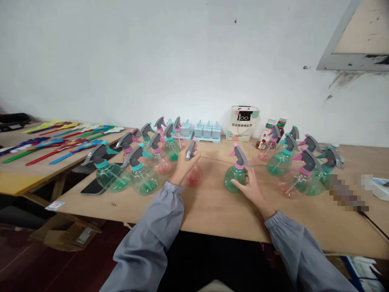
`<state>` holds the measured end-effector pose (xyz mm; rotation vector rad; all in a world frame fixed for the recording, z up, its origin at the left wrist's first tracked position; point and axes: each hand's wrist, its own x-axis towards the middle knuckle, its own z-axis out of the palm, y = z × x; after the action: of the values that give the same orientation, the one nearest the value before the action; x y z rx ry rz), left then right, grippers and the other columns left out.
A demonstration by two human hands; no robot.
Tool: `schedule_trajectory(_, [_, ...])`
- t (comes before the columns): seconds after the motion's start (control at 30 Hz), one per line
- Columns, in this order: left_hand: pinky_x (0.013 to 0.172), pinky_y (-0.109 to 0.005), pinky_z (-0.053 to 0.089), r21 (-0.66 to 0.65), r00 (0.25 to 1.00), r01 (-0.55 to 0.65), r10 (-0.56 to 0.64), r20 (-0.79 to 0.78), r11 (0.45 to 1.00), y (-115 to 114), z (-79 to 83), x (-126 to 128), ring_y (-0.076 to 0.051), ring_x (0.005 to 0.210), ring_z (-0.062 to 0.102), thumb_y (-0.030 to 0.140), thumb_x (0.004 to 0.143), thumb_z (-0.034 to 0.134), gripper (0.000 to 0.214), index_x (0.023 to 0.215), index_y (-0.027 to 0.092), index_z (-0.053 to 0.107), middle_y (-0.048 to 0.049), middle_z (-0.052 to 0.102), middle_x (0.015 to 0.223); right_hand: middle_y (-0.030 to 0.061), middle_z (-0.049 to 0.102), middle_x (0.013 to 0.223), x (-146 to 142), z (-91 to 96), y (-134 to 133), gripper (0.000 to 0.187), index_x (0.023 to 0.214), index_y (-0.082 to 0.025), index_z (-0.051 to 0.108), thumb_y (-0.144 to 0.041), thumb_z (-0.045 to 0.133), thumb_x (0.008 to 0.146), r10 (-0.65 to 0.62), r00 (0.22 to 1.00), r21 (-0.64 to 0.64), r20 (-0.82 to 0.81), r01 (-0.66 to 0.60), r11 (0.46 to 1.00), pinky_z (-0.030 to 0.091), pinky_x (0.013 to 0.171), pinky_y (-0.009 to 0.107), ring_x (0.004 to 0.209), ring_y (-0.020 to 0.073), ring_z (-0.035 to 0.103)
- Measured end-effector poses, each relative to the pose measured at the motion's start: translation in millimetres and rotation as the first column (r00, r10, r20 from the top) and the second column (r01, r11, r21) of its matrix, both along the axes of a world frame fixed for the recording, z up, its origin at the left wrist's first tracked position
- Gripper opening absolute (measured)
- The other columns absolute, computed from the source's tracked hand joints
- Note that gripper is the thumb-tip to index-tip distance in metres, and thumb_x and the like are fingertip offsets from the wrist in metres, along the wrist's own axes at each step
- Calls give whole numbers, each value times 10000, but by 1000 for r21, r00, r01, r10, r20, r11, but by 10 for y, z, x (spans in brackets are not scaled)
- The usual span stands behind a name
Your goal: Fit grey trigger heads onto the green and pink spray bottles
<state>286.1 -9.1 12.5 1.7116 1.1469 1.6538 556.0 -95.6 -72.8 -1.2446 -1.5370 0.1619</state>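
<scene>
Just left of centre, my left hand [184,163] is closed around the grey trigger head of a pink spray bottle [195,177], which stands upright on the table. My right hand [253,188] grips a green spray bottle [231,177] from its right side, thumb in front and fingers partly hidden behind it. That bottle has a pink collar and nozzle under a grey trigger. Left of my hands stands a group of pink and green spray bottles, the nearest a green one [144,180]. Another such group surrounds a pink bottle [291,184] on the right.
Light-blue popsicle moulds [207,132], a paper bag [243,125] and two sauce bottles [267,132] stand by the wall. A phone [92,187] lies at the table's left. Colourful flat strips [69,152] cover the left table. A blurred object [348,194] with a cable lies right.
</scene>
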Motion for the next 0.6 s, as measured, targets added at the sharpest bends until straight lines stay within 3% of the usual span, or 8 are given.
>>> schedule_trajectory(0.1, [596, -244, 386, 9, 1000, -16, 16, -21, 1000, 19, -48, 8, -98, 580, 467, 389, 696, 772, 288, 851, 165, 680, 55, 514, 620, 111, 592, 1191, 1, -5, 3, 671, 1277, -231, 554, -608, 750, 758, 4, 1000, 13, 4, -4, 1000, 507, 1006, 533, 1157, 324, 593])
schedule_trajectory(0.2, [679, -270, 457, 43, 999, 42, -41, -37, 998, 12, -29, -7, -135, 689, 565, 467, 692, 805, 475, 1051, 184, 676, 15, 609, 765, 113, 591, 1182, 6, -9, 8, 665, 1255, -227, 559, -620, 749, 753, -5, 1000, 15, 6, 5, 1000, 505, 1002, 549, 1147, 328, 593])
schedule_trajectory(0.3, [920, -357, 499, 67, 995, 94, -91, -50, 993, -13, -14, -89, -238, 1055, 647, 492, 672, 835, 787, 1347, 221, 535, -81, 670, 1114, 115, 589, 1171, 13, -15, 17, 673, 1246, -226, 562, -630, 753, 742, -4, 1000, 6, 3, 4, 1000, 506, 996, 554, 1138, 332, 594])
schedule_trajectory(0.4, [1125, -451, 392, 73, 991, 71, -62, -117, 995, -121, -98, -234, -322, 1387, 477, 520, 626, 867, 985, 1441, 229, 396, -161, 518, 1430, 112, 586, 1173, 16, -22, 25, 687, 1263, -232, 559, -631, 754, 739, -1, 1000, 0, -4, 1, 1000, 508, 997, 549, 1144, 331, 594])
schedule_trajectory(0.47, [1153, -508, 353, 50, 980, -16, 25, -196, 999, -234, -220, -327, -360, 1413, 439, 526, 606, 878, 993, 1409, 205, 390, -188, 467, 1465, 112, 585, 1171, 14, -26, 29, 699, 1275, -231, 555, -637, 750, 740, -2, 1000, -2, -7, 2, 1000, 507, 1000, 553, 1146, 333, 594])
schedule_trajectory(0.6, [1059, -571, 407, -60, 919, -172, 138, -370, 983, -311, -459, -373, -370, 1209, 571, 529, 686, 824, 650, 1149, 188, 521, -140, 606, 1196, 113, 585, 1164, 12, -33, 34, 705, 1274, -228, 557, -650, 742, 740, -4, 1000, 6, -4, 4, 1000, 512, 993, 548, 1139, 332, 597])
